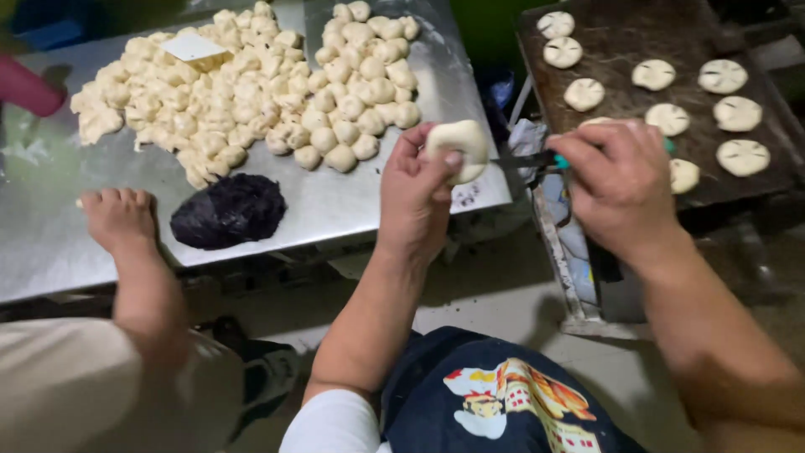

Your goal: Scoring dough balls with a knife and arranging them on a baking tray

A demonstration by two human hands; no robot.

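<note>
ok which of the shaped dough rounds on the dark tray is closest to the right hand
The round at the tray's near edge, just beside the right hand that partly hides it. It looks smooth on top, while the other rounds farther up the tray show cut marks.

**Steel, dough and a dark tray**

I saw a brushed metal table [352,210] with a dull sheen, matt floury dough pieces [251,92], a glossy black paste lump [228,210], and a rough, dark-stained baking tray [637,38].
</note>
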